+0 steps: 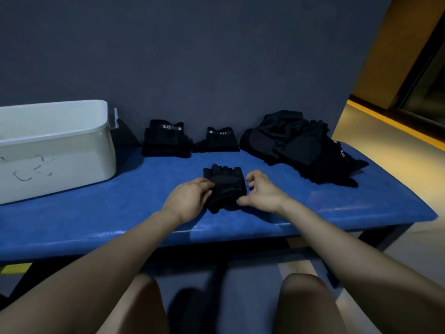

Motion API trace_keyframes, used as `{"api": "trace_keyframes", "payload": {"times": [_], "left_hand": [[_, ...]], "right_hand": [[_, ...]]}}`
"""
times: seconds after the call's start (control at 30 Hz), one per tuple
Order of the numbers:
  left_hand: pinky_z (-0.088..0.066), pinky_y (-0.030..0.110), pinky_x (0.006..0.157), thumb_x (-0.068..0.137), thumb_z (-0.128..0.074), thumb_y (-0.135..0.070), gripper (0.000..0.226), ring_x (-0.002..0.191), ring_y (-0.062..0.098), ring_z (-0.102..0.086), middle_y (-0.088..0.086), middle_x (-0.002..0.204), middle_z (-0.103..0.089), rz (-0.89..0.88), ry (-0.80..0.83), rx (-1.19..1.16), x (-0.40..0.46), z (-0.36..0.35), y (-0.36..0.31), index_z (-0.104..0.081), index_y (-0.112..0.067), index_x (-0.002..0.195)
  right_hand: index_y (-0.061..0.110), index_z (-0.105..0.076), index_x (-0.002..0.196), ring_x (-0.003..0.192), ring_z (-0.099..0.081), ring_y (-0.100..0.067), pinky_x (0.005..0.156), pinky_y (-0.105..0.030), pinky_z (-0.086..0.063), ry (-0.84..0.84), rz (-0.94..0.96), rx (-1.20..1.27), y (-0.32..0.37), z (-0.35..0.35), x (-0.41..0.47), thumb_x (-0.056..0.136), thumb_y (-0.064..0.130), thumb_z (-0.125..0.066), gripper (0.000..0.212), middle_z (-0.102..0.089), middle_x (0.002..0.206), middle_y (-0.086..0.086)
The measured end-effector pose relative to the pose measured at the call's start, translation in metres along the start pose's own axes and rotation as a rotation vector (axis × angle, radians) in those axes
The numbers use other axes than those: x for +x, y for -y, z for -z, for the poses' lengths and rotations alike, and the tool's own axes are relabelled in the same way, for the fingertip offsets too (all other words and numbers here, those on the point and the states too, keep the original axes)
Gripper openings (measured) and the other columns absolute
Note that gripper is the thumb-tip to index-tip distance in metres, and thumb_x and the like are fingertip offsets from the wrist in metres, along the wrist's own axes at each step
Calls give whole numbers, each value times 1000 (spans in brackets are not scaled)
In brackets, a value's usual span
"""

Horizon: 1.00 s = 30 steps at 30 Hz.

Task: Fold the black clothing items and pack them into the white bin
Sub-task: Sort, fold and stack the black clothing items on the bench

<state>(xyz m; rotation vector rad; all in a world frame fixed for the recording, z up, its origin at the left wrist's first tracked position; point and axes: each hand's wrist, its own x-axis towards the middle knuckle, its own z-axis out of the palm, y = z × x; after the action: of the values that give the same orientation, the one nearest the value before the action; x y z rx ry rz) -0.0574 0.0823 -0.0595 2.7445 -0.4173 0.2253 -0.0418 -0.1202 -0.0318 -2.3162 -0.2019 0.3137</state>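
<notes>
- Lying on the blue padded table (96,220), near its front edge: a small black fabric glove (225,186), finger stubs pointing toward the grey wall (192,56).
- Gripping the glove's left edge: left hand (190,197), fingers curled over the fabric.
- Pinching the glove's lower right corner: right hand (262,192), thumb on the fabric, other fingers loosely bent just beside the right edge.
- Sitting between the two hands, touching both.
- Standing well apart at far left: white plastic bin (55,150), inside hidden.
- Resting against the wall: two folded black items with white lettering (166,139) (220,141).
- Heaping at right: loose pile of black clothing (301,145).
</notes>
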Motion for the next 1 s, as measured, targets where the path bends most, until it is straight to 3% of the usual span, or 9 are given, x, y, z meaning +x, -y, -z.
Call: {"api": "trace_keyframes", "payload": {"times": [0.1, 0.23, 0.43, 0.53, 0.63, 0.7, 0.77, 0.87, 1.0], "left_hand": [[-41, 29, 96, 99, -39, -32, 39, 116, 22, -53, -2, 136, -50, 25, 19, -3, -1, -1, -1, -50, -15, 133], [-39, 31, 101, 98, -40, -36, 44, 121, 22, -50, -2, 140, -44, 26, 88, 50, 0, 1, -1, -45, -16, 137], [-26, 32, 108, 97, -39, -41, 45, 130, 15, -40, -11, 145, -39, 15, 190, 147, 5, 9, 6, -41, -26, 139], [-18, 33, 110, 95, -45, -40, 39, 132, 14, -34, -12, 140, -43, 7, 108, 203, 7, 15, 1, -49, -29, 132], [-22, 30, 105, 94, -48, -32, 30, 122, 16, -42, -8, 129, -52, -22, -116, 157, 10, 19, -11, -59, -26, 121], [-30, 29, 101, 94, -48, -27, 32, 117, 20, -49, -3, 127, -54, -43, -135, 125, 12, 18, -18, -57, -21, 123], [-34, 32, 101, 94, -48, -28, 42, 121, 24, -48, 1, 138, -47, -23, -20, 94, 15, 14, -22, -46, -17, 135], [-19, 36, 116, 98, -40, -37, 57, 141, 23, -25, 2, 157, -19, 54, 279, 86, 15, 9, -16, -22, -15, 148], [-3, 40, 119, 97, -32, -48, 65, 147, 15, 3, -6, 159, 3, 79, 486, 63, 14, 9, -2, -6, -21, 151]], "right_hand": [[9, -40, 103, 88, -48, -17, 78, -30, -46, -154, 8, 21, -4, -10, -3, 74, 22, -77, 49, -44, 99, -2], [18, -48, 72, 67, -51, -13, 65, -25, -45, -194, 105, -87, 3, -11, -9, 77, 7, -69, 24, -51, 70, 4], [13, -67, 88, 70, -51, -8, 68, -21, -43, -8, 125, -235, 9, -2, -17, 80, 4, -66, 12, -53, 72, 7], [8, -73, 85, 73, -56, -4, 69, -20, -45, -10, 166, -272, 18, 4, -15, 82, 8, -64, 10, -59, 72, 12], [6, -72, 90, 89, -60, -14, 79, -26, -49, -160, 210, -282, 25, 6, -4, 89, 10, -56, 17, -60, 85, 5], [9, -69, 103, 103, -59, -20, 89, -31, -48, -234, 213, -269, 26, 3, 7, 92, 11, -53, 19, -60, 101, 0], [12, -61, 121, 118, -52, -24, 101, -34, -42, -196, 209, -303, 23, -2, 20, 93, 11, -51, 30, -57, 125, -5], [18, -40, 142, 137, -34, -23, 113, -32, -27, 33, 188, -448, 16, -8, 30, 97, 17, -47, 46, -34, 151, -2], [19, -19, 150, 147, -5, -16, 117, -29, -9, 242, 205, -567, 6, -7, 29, 102, 25, -35, 52, -4, 160, 3]]}}
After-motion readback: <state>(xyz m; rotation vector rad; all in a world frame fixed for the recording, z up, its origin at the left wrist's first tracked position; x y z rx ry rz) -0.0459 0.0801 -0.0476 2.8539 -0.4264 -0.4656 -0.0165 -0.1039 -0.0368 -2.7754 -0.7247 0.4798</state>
